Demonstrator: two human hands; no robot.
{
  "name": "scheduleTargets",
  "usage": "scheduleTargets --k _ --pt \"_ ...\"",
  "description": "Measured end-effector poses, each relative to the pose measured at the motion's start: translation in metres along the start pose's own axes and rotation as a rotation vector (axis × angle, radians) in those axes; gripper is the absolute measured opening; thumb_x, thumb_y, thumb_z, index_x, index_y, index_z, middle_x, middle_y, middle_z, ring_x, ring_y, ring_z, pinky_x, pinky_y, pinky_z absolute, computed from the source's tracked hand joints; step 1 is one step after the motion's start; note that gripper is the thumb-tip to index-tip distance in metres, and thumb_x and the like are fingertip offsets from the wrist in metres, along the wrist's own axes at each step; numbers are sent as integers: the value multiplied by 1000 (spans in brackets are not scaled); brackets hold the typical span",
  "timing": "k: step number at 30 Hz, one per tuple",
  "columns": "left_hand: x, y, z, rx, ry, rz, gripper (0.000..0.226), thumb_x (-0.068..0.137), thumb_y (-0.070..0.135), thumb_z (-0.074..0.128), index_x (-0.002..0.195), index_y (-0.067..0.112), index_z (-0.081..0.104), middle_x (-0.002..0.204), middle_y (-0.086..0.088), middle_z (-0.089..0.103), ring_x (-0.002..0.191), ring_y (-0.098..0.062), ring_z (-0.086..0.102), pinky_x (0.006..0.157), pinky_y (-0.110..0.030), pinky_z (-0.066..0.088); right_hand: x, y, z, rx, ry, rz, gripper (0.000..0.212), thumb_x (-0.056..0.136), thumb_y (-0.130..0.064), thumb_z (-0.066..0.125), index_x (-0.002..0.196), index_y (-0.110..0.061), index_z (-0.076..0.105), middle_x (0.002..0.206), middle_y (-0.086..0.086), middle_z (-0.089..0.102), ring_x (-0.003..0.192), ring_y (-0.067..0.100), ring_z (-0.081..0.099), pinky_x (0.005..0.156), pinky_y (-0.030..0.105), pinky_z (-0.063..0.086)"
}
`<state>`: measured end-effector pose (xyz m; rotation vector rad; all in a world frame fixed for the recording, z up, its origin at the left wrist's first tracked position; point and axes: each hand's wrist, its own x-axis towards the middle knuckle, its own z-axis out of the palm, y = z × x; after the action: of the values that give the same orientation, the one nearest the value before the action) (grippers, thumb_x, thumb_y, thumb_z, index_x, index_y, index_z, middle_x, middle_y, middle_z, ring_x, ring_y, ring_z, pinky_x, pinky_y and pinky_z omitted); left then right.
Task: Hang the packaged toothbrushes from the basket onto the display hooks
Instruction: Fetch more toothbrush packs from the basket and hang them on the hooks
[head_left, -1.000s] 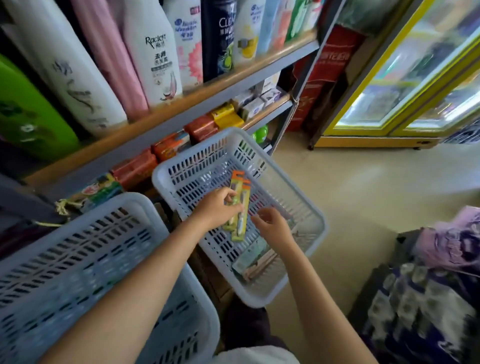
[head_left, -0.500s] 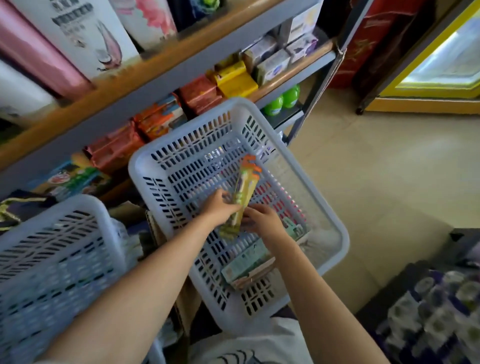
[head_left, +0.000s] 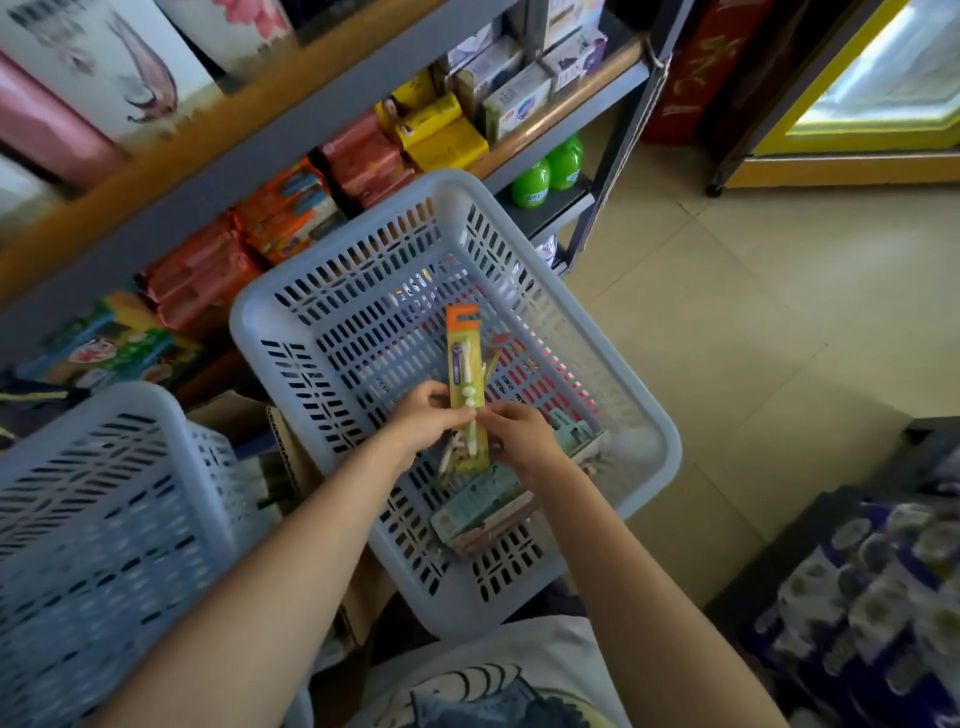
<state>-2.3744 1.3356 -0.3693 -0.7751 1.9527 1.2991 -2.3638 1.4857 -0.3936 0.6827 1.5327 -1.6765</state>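
Observation:
A pale blue slotted basket (head_left: 644, 415) sits in front of me. Both hands hover over it and hold yellow-green toothbrush packs with orange tops (head_left: 464, 364), upright, one pack in front and at least one more behind. My left hand (head_left: 426, 421) grips the packs from the left. Pinching their lower part from the right is my right hand (head_left: 519, 436). More packs, mint green and brown (head_left: 483, 512), lie flat on the basket floor by its near wall. No display hooks are in view.
A second pale basket (head_left: 104, 519) stands at the lower left. Behind both is a grey shelf unit (head_left: 218, 171) with shampoo bottles, soap bars and boxes. A yellow-framed cooler (head_left: 857, 150) stands at the far right, dark patterned goods (head_left: 872, 597) at the lower right, tiled floor between.
The view has tilted down and drawn closer to the basket. Both hands stay on the yellow-green packs, which now stand more upright and squared together.

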Motion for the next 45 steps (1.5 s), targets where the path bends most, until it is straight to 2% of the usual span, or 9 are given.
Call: scheduleTargets --k 8,12,17,24,26,29,36,40,45 --pt "-22 4 13 -44 -149 23 41 85 19 81 119 18 58 110 -7 70 100 -25 69 80 -41 59 -40 11 -5 -16 13 -65 11 102 -11 57 107 -4 64 86 7 70 72 16 67 67 27 55" --pt "-24 5 19 47 -159 29 33 83 2 76 106 17 59 110 -15 70 102 -33 68 91 -50 58 -68 22 -21 26 281 -40 23 100 -12 59 123 -6 56 107 12 67 84 23 68 75 36 60" --pt "-24 -4 34 228 -218 28 24 88 5 71 107 14 59 105 -9 67 93 -25 63 78 -33 52 -85 36 -28 87 489 60 31 97 -16 57 122 -10 39 99 2 55 89 19 61 89 45 57" --pt "-16 -7 33 211 -252 -9 29 92 12 70 115 18 54 112 -7 65 104 -27 62 88 -38 53 -55 48 -12 202 390 168 42 88 -25 62 126 -10 58 111 17 70 87 26 65 70 38 52" --pt "-13 -8 28 169 -262 -21 31 93 11 71 119 14 55 112 -6 66 101 -24 63 82 -36 53 -51 51 -9 208 362 120 46 89 -28 66 132 -14 58 113 10 71 90 23 69 67 32 53" --pt "-9 -13 18 55 -307 -57 44 90 11 73 131 11 59 115 -11 72 106 -29 68 96 -50 55 -42 50 -9 115 318 51 37 92 -28 70 125 -13 65 109 4 72 85 17 67 65 27 50" --pt "-9 -13 12 -130 -362 -102 91 52 51 96 130 21 60 120 -5 72 112 -26 66 103 -50 50 -33 39 -4 146 200 50 20 89 -25 77 106 -18 73 103 5 77 97 26 73 93 48 58" --pt "-15 -5 16 -193 -364 -76 43 78 25 84 115 19 63 108 -6 73 90 -20 69 75 -32 56 -31 25 -7 230 95 -9 14 97 -24 66 109 -16 71 100 8 78 95 29 74 88 48 59" --pt "-12 0 12 -363 -282 -111 45 80 13 83 121 2 69 106 -19 75 90 -28 72 85 -43 59 -28 -2 -21 196 -8 -14 18 104 -21 54 110 -11 68 110 11 75 103 29 72 97 49 55"
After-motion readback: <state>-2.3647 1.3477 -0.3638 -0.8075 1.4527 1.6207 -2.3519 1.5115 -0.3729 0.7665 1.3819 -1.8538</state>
